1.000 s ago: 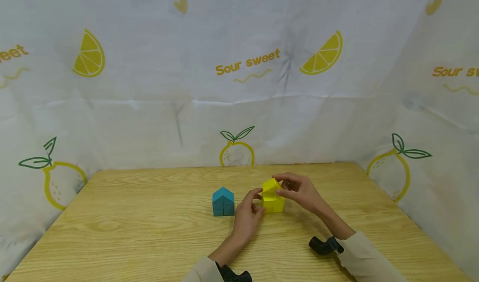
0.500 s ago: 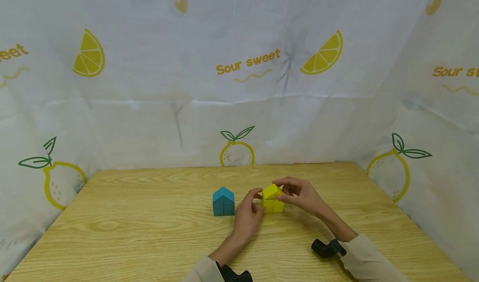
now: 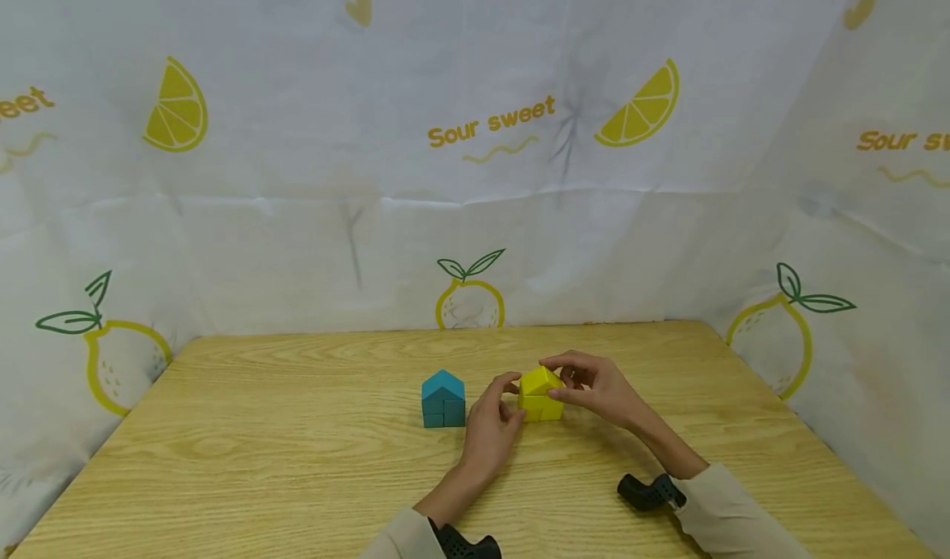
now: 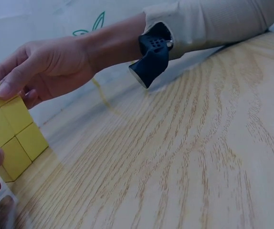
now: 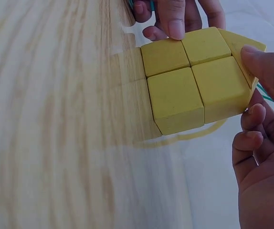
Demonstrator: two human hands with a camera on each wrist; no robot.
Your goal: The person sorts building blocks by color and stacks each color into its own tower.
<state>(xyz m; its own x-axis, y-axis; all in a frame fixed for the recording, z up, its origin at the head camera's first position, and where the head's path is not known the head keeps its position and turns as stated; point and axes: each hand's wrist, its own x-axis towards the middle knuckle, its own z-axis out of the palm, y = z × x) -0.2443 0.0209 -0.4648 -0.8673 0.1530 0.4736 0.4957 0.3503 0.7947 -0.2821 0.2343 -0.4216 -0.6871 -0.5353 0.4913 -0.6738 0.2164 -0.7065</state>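
Observation:
Four-cube-style yellow cubes [image 3: 540, 409] stand stacked two high on the table, with a yellow triangular block [image 3: 538, 380] lying on top like a roof. My right hand [image 3: 603, 387] pinches that triangular block between thumb and fingers from the right, as the right wrist view shows with the thumb on its front face. On the left side, my left hand [image 3: 490, 434] holds the cubes, its thumb at the lower front and its index finger behind. In the right wrist view the triangular block [image 5: 233, 42] sits against the upper cubes [image 5: 220, 83].
Left of my left hand stands a similar small house of blue blocks [image 3: 443, 402], with its own roof piece. The wooden table [image 3: 297, 460] is backed by a white lemon-print cloth [image 3: 297, 254]. A dark camera mount [image 3: 647, 493] hangs at my right wrist.
My right hand has lowered the tilted yellow triangular block, which now lies level on the cubes. In the last half second little has moved. My left hand has stayed at the cubes' left side.

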